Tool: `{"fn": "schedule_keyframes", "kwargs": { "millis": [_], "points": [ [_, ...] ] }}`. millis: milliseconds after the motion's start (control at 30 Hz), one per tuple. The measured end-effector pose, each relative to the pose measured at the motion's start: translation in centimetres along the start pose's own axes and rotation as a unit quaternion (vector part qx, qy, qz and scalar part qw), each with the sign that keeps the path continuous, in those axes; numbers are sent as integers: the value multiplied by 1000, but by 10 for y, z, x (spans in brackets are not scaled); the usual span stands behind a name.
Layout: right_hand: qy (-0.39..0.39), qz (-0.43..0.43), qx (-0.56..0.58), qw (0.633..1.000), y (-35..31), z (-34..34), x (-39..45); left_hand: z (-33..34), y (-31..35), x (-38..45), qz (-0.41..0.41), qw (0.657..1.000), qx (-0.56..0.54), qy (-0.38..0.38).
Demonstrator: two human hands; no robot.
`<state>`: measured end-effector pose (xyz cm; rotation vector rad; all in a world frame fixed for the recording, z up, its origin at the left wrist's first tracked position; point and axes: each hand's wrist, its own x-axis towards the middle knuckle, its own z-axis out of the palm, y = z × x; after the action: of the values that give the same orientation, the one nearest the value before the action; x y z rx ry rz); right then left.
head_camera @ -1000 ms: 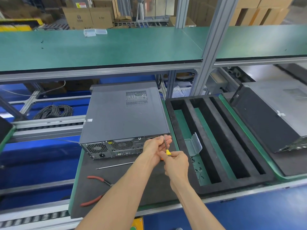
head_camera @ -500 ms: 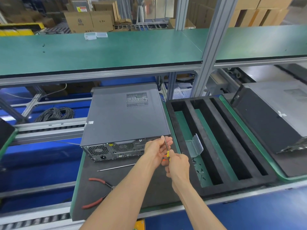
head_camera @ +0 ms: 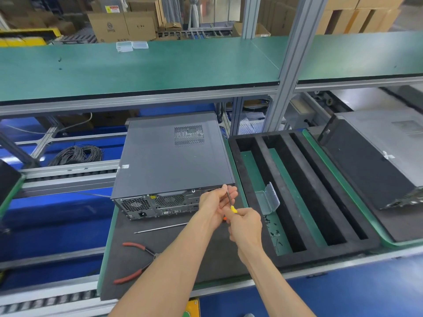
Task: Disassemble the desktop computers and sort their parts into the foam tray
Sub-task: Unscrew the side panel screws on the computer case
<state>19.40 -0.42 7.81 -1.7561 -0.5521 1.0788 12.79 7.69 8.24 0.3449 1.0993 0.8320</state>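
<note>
Desktop computer (head_camera: 171, 163) sits closed just beyond both hands — cover on. Right hand (head_camera: 246, 225) grips the screwdriver (head_camera: 230, 203); left hand (head_camera: 215, 205) pinches its shaft. Foam tray (head_camera: 304, 202), right of them, holds only a bracket (head_camera: 267, 199) and screws (head_camera: 273, 229) — disassembly barely begun.

Factory assembly line: roller conveyor (head_camera: 68, 173), stacked cartons (head_camera: 121, 26).

Mat in front of computer (head_camera: 169, 156): a thin metal rod (head_camera: 161, 227) and red pliers (head_camera: 137, 261) lay there, with bare mat between them.
Rear right corner: both hands (head_camera: 217, 202) (head_camera: 246, 225) and the screwdriver (head_camera: 230, 201) blocked it.
Foam tray (head_camera: 295, 259): two right slots were open; a clear plastic box (head_camera: 267, 200) and small screws (head_camera: 273, 229) occupied the left slot.
Above: the green shelf (head_camera: 160, 69) limited the height.
</note>
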Motion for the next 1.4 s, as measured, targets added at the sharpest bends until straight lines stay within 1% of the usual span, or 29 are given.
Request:
{"fn": "schedule_keyframes", "kwargs": {
  "millis": [100,233,300,400,433,500,567,600,633,700,767,833,900,933,1067,1200,1267,1400],
  "points": [
    [0,6,-8,1000,-1,-1,-1,1,-1,0,-6,1000,-7,7],
    [8,-6,-7,1000,1,-4,-2,4,-2,-3,0,999,-36,27],
    [8,-8,-8,1000,4,-7,-4,7,-2,-6,13,997,-47,62],
    [-10,-13,22,1000,5,-10,-9,1,-1,-12,53,986,-41,153],
    [-20,-14,30,999,4,-8,-10,-6,-1,-14,63,983,-50,167],
    [-45,-16,30,998,1,0,-14,-27,-1,-19,63,980,-113,152],
    [-78,-15,22,997,-2,14,-20,-54,0,-23,52,979,-171,102],
    [-97,-12,19,995,-3,23,-25,-68,1,-26,51,978,-183,85],
    [-117,-6,17,993,-4,32,-30,-81,5,-27,52,977,-193,78],
    [-162,8,16,987,-3,51,-42,-107,13,-29,64,973,-203,92],
    [-202,17,5,979,-1,72,-53,-130,22,-33,98,971,-193,98],
    [-236,26,-7,971,2,92,-64,-149,32,-37,134,975,-166,58],
    [-265,40,-17,963,6,111,-74,-163,40,-42,158,981,-111,13],
    [-274,47,-21,960,7,120,-78,-168,43,-44,164,983,-83,10],
    [-295,64,-43,952,10,144,-86,-179,57,-47,159,985,-55,49],
    [-296,68,-55,951,11,157,-84,-176,69,-53,136,987,-27,77],
    [-292,69,-59,952,12,161,-82,-172,74,-57,128,989,-16,75],
    [-286,75,-57,954,14,166,-79,-170,80,-61,117,990,40,62]
  ]
}}
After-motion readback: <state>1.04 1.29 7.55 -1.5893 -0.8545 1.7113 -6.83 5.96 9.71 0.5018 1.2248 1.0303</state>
